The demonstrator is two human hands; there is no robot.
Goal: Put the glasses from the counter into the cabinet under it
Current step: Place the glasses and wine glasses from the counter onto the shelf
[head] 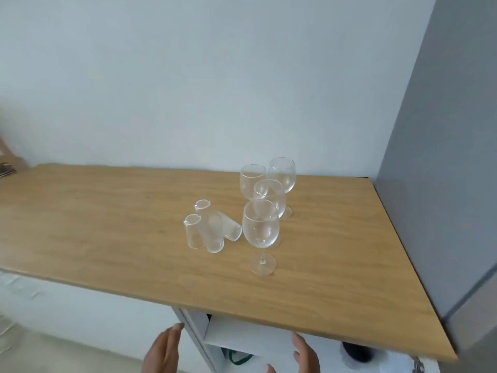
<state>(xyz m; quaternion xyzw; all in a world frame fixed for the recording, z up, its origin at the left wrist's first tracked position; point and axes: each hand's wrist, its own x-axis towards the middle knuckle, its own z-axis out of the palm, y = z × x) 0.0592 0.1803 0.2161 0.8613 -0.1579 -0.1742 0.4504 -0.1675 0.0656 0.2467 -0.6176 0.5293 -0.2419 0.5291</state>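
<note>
The left hand [164,351] is held loose and empty below the table [107,224], its grip wide. Tumblers [207,230] and wine glasses [265,208] are clustered on top. The right hand [304,356], likewise wide, is raised before the opened cabinet [242,337], seemingly readied for reaching.

There is only one view, from a camera worn on the person's head; it sits high above the long light-brown wooden counter [295,286] and looks forward and down at it; the plain pale wall [188,76] fills the top half, so the camera faces that wall; the counter's near edge runs slanted, so the camera is turned a little to one side; the wide lens bends the edges; the group of clear stemmed wine glasses [265,208] stands near the middle, fairly close; the open white cabinet under the counter [242,335] shows only at the very bottom, right below the camera.
</note>
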